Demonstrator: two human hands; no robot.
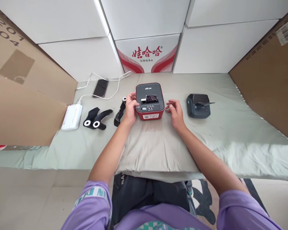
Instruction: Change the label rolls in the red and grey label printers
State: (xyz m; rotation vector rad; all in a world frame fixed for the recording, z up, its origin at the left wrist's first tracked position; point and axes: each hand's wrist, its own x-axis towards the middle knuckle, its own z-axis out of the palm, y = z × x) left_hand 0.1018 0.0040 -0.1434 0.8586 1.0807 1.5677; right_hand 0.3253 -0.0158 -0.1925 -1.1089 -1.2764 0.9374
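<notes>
1. Right there at the middle of the table, the red-and-black label printer (150, 107) sat upright, its front facing the wearer.
2. On its left flank, the left hand (131, 107) made contact, fingers along the side and thumb by the front corner; whether they clamped, I couldn't tell.
3. Just off the other side, the right hand (175, 113) hung apart, fingers loosely curled (nothing visible in them).
4. Progress, then: the lid looked down and a glossy black strip (152, 98) already showed at the slot, so I judged the work partway; what remained, the view didn't settle.
5. Out left, two black label rolls (92, 123) lay loose, a third roll (120, 116) partly behind the wrist.
6. Beyond those came a white power bank (72, 117), its cable (110, 96) and a dark phone (100, 88); rightward stood a smaller black printer (198, 107).
7. Underneath, pale green cloth (220, 137) wrinkled toward the edge; white cartons (147, 60) backed it, brown cardboard (26, 95) flanked both ends, and light tiles (19, 188) covered the floor.
</notes>
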